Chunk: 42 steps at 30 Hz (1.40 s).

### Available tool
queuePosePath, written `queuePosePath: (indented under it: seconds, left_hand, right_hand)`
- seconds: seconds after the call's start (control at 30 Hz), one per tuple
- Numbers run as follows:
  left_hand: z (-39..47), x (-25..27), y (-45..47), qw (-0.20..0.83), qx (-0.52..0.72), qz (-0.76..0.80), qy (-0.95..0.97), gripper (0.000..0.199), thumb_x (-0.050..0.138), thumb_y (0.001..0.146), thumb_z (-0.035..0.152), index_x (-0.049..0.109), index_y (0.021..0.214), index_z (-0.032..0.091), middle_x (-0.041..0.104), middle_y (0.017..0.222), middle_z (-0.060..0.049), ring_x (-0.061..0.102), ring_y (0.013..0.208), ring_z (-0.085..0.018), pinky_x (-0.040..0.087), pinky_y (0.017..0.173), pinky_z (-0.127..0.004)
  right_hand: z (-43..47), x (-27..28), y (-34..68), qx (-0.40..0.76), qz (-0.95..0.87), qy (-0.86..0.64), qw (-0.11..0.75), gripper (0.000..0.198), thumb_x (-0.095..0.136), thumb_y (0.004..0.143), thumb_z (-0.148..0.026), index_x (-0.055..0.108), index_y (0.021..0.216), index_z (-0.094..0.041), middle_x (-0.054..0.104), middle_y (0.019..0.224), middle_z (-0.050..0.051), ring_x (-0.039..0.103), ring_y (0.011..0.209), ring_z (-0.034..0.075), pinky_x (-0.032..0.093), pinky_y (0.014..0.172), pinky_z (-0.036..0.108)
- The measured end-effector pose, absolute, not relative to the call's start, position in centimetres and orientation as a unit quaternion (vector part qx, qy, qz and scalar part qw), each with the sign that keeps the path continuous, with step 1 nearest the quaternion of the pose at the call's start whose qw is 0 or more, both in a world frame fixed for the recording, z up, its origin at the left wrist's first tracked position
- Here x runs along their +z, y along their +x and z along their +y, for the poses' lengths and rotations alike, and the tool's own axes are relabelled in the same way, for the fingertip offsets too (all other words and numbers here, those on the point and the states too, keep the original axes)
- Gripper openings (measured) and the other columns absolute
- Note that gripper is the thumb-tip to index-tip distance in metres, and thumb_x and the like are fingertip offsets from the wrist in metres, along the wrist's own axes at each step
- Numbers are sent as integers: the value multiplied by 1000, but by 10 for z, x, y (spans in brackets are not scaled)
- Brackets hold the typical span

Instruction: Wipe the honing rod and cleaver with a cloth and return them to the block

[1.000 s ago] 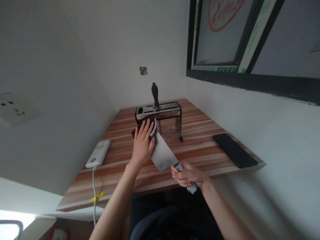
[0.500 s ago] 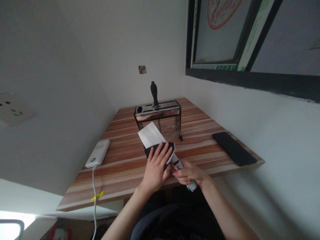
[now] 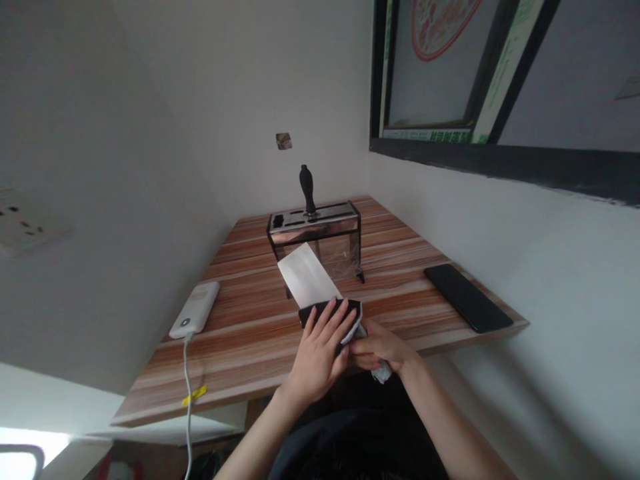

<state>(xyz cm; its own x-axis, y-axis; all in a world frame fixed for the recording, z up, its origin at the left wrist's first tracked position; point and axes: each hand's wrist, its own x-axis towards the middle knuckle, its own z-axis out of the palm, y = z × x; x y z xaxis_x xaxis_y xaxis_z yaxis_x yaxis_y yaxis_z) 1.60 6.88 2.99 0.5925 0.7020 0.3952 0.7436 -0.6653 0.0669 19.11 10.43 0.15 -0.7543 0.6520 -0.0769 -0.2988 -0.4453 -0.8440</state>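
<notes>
knife rack [image 3: 333, 227] stood toward the tabletop's [image 3: 240, 340] back edge, right beyond the cleaver [image 3: 309, 275]; power bank [image 3: 196, 308] by the left edge, phone [image 3: 467, 297] at the front-right corner. cleaver was over the front edge, long axis diagonal, blade end pointing back-left. your right hand [image 3: 383, 345] had fingers curled round its handle; your left hand [image 3: 320, 353], fingers nearly straight, held black cloth [image 3: 355, 309] over the blade.

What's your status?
Right hand holding rectangular steel cleaver; left hand on black, white-edged cloth across it; black-framed, clear-sided knife holder just beyond.
</notes>
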Motion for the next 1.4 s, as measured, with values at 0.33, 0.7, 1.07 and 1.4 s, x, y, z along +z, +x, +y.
queuePosePath:
  seconds: [0.33, 0.7, 1.07, 1.4]
  left_hand:
    - [102, 52, 2, 84, -229, -459, -854, 56, 36, 97, 24, 23, 151, 22, 22, 158, -7, 8, 148, -23, 8, 118, -49]
    - [147, 83, -24, 113, -290, -493, -813, 54, 32, 98, 25, 24, 151, 22, 23, 158, -8, 10, 148, -23, 11, 117, -53]
    - [135, 69, -13, 118, -286, -493, -813, 55, 34, 96, 23, 25, 151, 20, 23, 158, -9, 8, 148, -25, 11, 117, -53]
    - [81, 35, 8, 102, -211, -438, -868, 63, 42, 93, 20, 20, 152, 21, 23, 158, -8, 8, 148, -25, 8, 118, -49]
  right_hand:
    - [102, 14, 194, 850, -428, -160, 261, 37, 79, 69, -26, 43, 73, -19, 39, 43, -15, 23, 29, -1, 19, 30, 11]
    - [102, 13, 194, 855, -427, -164, 244, 40, 80, 68, -26, 41, 72, -19, 39, 48, -14, 24, 30, -2, 18, 30, 12]
    - [102, 13, 194, 856, -424, -161, 247, 39, 80, 69, -26, 41, 72, -19, 38, 48, -14, 22, 30, -2, 17, 30, 13]
    - [103, 10, 194, 846, -426, -186, 260, 39, 80, 67, -28, 43, 75, -19, 41, 44, -14, 23, 29, -1, 20, 30, 12]
